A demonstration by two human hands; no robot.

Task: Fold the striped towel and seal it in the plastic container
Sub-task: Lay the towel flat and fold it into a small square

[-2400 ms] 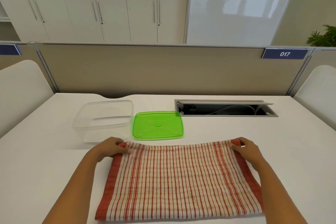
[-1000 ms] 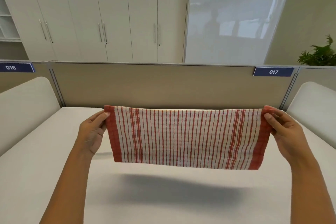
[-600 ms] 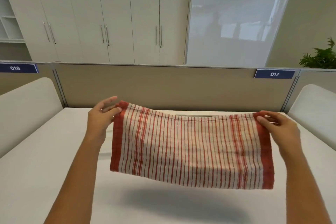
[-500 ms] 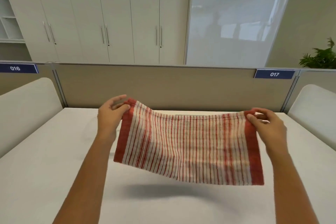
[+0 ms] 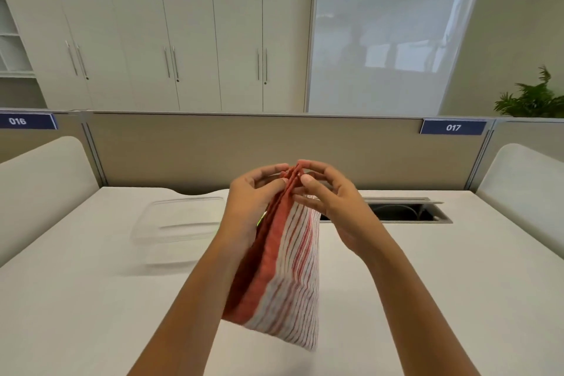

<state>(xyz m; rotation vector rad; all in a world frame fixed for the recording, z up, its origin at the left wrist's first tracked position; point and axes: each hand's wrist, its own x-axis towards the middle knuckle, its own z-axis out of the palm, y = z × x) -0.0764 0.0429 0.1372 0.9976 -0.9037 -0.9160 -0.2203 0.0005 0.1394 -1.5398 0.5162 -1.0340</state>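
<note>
A person's two bare hands met in mid-air above a white worktop (image 5: 91, 299), holding a red-and-white striped towel (image 5: 285, 278) doubled over so that it hung down as a narrow folded panel. The left hand (image 5: 253, 201) and the right hand (image 5: 328, 201) pressed together at the towel's top corners, and the fingers (image 5: 306, 180) of both were pinched closed on the red hem. The towel hung clear of the worktop, its lower edge nearer the viewer than the hands.

To the left of the towel and a little beyond it, a clear plastic container (image 5: 180, 223) sat open on the worktop. Only a sliver of a green lid (image 5: 262, 218) showed, right at the towel's left edge, mostly hidden behind the left hand. Beyond and to the right of the towel lay an open cable slot (image 5: 406, 212) in the worktop.

Judging from this, folding was well under way but probably not finished: the towel looked too long for the container. Placing it inside and pressing on the lid remained.
</note>
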